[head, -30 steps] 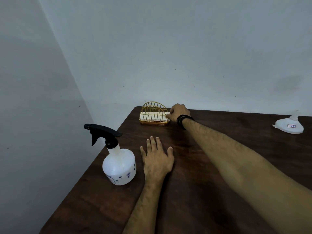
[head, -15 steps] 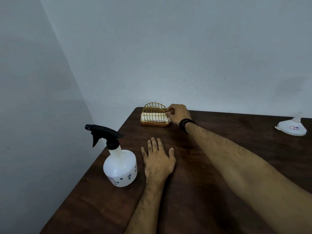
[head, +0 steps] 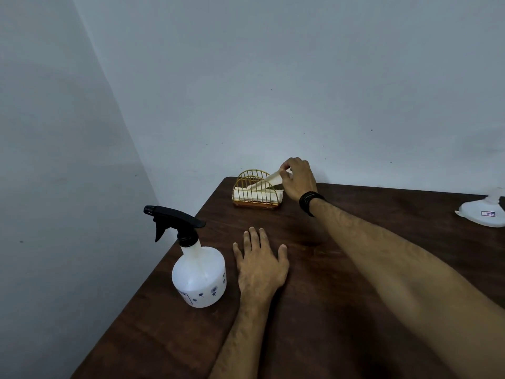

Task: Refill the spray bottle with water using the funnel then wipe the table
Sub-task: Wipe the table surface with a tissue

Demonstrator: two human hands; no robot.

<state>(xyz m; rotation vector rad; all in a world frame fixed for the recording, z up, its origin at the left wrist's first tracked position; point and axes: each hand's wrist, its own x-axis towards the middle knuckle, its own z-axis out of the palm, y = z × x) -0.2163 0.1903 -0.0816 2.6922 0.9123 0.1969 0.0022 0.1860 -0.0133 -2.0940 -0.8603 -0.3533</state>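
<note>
A white spray bottle (head: 199, 277) with a black trigger head stands upright near the left edge of the dark wooden table (head: 341, 310). My left hand (head: 261, 265) lies flat on the table just right of the bottle, fingers straight. At the far corner a gold wire holder (head: 257, 191) keeps a stack of white napkins. My right hand (head: 297, 177) pinches one white napkin (head: 265, 181) by its end and has it lifted at a slant, half out of the holder. The white funnel (head: 483, 213) sits upside down at the far right.
Grey walls close in behind the table and along its left side. The table's left edge runs diagonally just beside the bottle. Bare wood lies between my two forearms and toward the funnel.
My right hand has risen from the holder's side, drawing one napkin up and to the right out of the stack. My left hand and the bottle have stayed put.
</note>
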